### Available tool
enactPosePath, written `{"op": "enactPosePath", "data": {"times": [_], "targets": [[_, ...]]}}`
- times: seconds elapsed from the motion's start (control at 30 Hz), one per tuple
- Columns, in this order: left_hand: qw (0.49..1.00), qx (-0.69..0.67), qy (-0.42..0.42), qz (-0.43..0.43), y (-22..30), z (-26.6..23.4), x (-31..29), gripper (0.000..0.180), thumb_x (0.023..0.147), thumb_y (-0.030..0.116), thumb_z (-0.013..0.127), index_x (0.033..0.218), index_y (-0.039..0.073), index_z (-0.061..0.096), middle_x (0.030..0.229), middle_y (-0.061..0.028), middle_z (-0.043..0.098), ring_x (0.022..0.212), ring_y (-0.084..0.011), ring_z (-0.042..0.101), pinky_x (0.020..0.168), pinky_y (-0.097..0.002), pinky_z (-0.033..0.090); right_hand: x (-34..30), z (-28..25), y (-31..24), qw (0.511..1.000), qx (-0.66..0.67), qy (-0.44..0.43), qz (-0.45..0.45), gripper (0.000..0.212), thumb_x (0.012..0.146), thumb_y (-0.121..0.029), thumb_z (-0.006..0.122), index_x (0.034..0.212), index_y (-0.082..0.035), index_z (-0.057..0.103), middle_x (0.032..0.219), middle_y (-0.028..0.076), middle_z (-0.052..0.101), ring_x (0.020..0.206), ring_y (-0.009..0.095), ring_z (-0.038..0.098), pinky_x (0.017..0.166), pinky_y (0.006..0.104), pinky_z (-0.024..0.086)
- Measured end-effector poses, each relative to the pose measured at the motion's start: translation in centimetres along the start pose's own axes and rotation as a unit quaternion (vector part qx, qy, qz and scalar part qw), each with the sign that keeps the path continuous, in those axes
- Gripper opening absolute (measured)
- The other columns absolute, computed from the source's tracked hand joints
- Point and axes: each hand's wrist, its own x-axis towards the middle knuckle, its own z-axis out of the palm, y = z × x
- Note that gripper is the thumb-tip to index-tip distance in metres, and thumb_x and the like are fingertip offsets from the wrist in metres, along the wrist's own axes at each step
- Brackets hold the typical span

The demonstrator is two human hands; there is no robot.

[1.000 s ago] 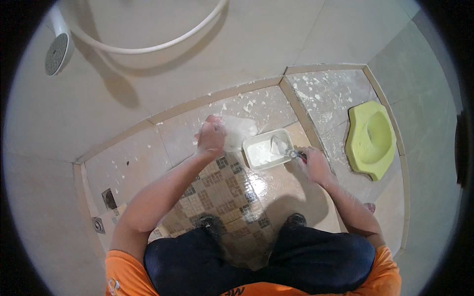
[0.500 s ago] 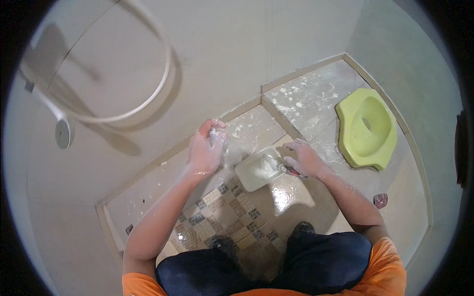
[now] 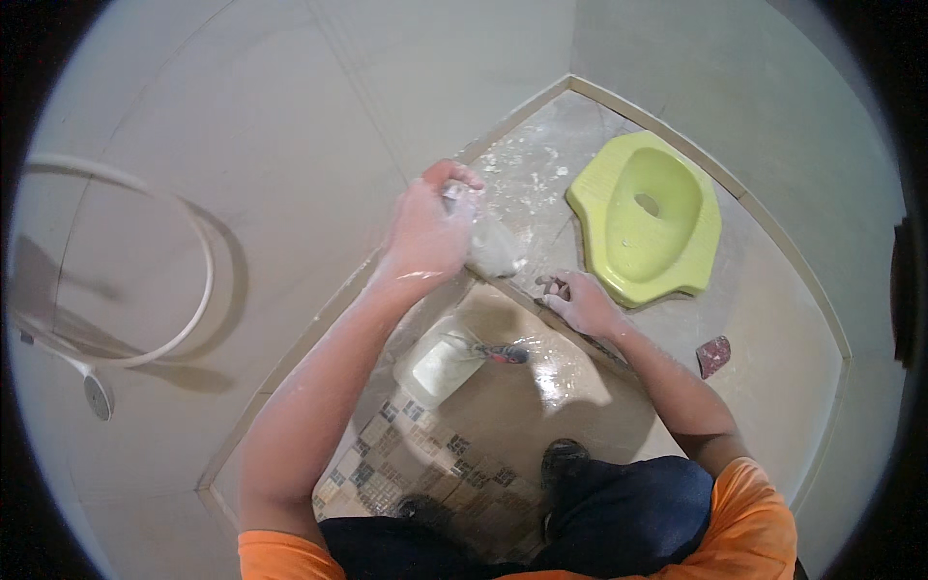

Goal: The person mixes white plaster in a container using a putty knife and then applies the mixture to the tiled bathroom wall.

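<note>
The left hand [image 3: 430, 232] grips a cloudy white bag [image 3: 495, 249], its fingers closed on the top while the rest hangs over the edge of the raised step [image 3: 546, 237]. The right hand [image 3: 585, 304] is over that edge farther along, near the green squat toilet [image 3: 628, 256], its fingers loosely bent and apart. Below the hands, a white tub [image 3: 408, 379] with white paste [image 3: 443, 369] in it is on the lower floor [image 3: 522, 416]. A scraper [image 3: 503, 354] leans in the tub, its red and dark handle sticking out toward the right. Both forearms look dusted white.
</note>
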Motion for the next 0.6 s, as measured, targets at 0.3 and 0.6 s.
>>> {"op": "enactPosePath", "data": {"times": [0.3, 0.6], "targets": [[0.997, 0.067, -0.043, -0.006, -2.7, 13.8, 2.3, 0.017, 0.093, 0.016, 0.064, 0.108, 0.009, 0.068, 0.094, -0.0188, 0.073, 0.09, -0.0349, 0.07, 0.084, -0.0415, 0.053, -1.6, -2.8, 2.8, 0.996, -0.044, 0.07, -0.025, 0.037, 0.088, -0.025, 0.068, 0.115, 0.0, 0.07, 0.096, 0.022, 0.069, 0.089, 0.038, 0.067, 0.086, 0.0452, 0.052], [0.949, 0.267, -0.137, 0.091, -7.2, 5.5, -6.0, 0.058, 0.088, 0.013, 0.065, 0.143, 0.012, 0.045, 0.142, -0.0235, 0.049, 0.126, -0.0486, 0.049, 0.111, -0.0578, 0.035, -2.6, 0.3, -1.8, 0.996, -0.008, -0.085, 0.025, 0.045, 0.091, -0.04, 0.066, 0.114, -0.001, 0.068, 0.092, 0.019, 0.071, 0.088, 0.036, 0.068, 0.082, 0.0446, 0.052]]}}
